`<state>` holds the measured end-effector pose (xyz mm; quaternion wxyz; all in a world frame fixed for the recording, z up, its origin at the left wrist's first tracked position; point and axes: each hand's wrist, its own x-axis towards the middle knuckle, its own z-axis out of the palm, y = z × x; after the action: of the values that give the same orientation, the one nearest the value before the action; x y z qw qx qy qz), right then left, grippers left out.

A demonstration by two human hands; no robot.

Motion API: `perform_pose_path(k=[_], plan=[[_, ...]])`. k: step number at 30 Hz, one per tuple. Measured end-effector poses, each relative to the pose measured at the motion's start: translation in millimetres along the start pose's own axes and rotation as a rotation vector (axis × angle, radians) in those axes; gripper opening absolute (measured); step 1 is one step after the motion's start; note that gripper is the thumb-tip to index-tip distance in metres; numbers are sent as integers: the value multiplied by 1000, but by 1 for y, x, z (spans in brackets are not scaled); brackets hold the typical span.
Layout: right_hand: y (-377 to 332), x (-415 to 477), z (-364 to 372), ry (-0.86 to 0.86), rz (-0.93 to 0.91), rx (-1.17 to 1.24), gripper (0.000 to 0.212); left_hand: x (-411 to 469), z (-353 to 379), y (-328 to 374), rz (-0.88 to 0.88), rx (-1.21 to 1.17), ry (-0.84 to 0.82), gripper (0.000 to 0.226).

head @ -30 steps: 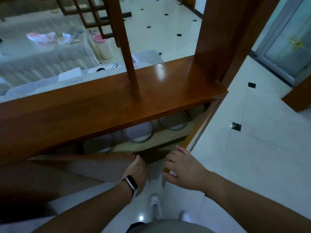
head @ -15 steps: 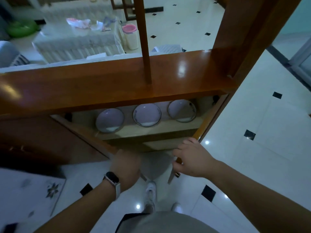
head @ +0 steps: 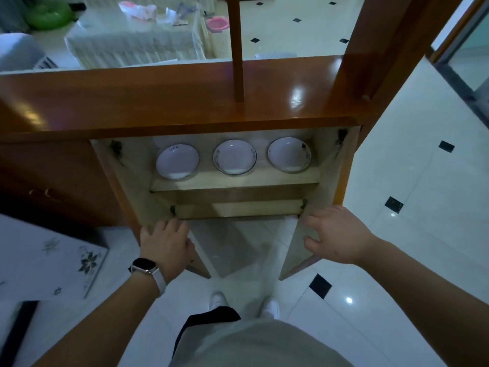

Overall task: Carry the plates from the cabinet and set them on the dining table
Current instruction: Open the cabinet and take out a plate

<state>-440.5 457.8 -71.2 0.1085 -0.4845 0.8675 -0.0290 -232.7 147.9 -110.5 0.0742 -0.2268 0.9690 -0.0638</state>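
Note:
Three white plates stand side by side on the upper shelf of the open wooden cabinet (head: 185,102): a left plate (head: 177,162), a middle plate (head: 235,158) and a right plate (head: 289,154). Both cabinet doors are swung wide. My left hand (head: 165,242), with a watch on its wrist, presses with straight fingers on the lower edge of the left door (head: 124,186). With fingers spread, my right hand (head: 333,234) touches the right door (head: 330,181). Neither hand holds a plate, and both are well below the plate shelf.
A lower shelf (head: 238,209) sits under the plates. A white table top with a flower pattern (head: 53,255) lies at lower left. Beyond the cabinet stands a cloth-covered table (head: 132,41). A wooden post (head: 383,49) rises at the cabinet's right end, and tiled floor (head: 423,207) spreads to the right.
Both doors have swung from partly open to wide open, with my hands moving apart on them. All three plates have come fully into view.

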Motion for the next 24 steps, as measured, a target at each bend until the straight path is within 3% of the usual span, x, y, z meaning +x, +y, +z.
perform_pose_path(k=[10, 16, 24], plan=[[-11, -16, 5, -55, 200, -115, 51, -1, 22, -38, -136, -37, -91, 41], [-72, -7, 8, -44, 202, -86, 53, -25, 31, -80, -127, -68, -95, 51], [-166, 17, 16, 32, 127, -61, 49, -50, 40, -153, -22, -138, 25, 45]])
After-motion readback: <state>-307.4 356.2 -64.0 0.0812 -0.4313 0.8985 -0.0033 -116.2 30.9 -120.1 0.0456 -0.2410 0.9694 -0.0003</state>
